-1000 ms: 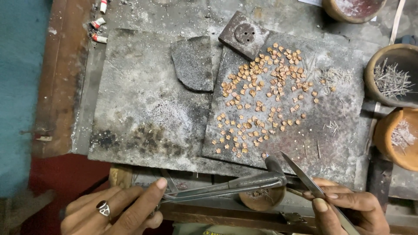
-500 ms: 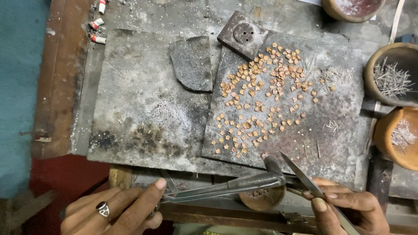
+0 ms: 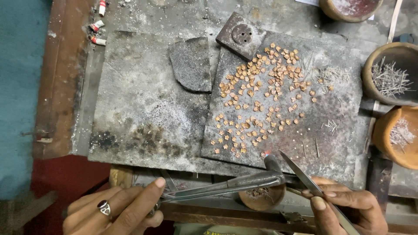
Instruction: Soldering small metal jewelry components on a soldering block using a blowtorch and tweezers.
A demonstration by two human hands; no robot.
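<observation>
My left hand [image 3: 117, 211], with a ring on one finger, holds a long metal blowpipe torch [image 3: 226, 186] whose bent tip points at the near edge of a grey slate slab [image 3: 331, 143]. A small red glow [image 3: 264, 153] shows at that tip. My right hand [image 3: 348, 209] grips metal tweezers [image 3: 302, 174], their points close to the glow. Several small copper-coloured pieces [image 3: 261, 91] lie scattered over the slab.
A larger scorched slab [image 3: 143, 113] lies left, with a broken dark shard [image 3: 191, 65] and a small square metal block [image 3: 241, 35]. Clay bowls of thin wire bits [image 3: 389, 76] [image 3: 398, 135] stand right; another bowl [image 3: 348, 8] is at the top. A small round cup [image 3: 261, 196] sits below the torch.
</observation>
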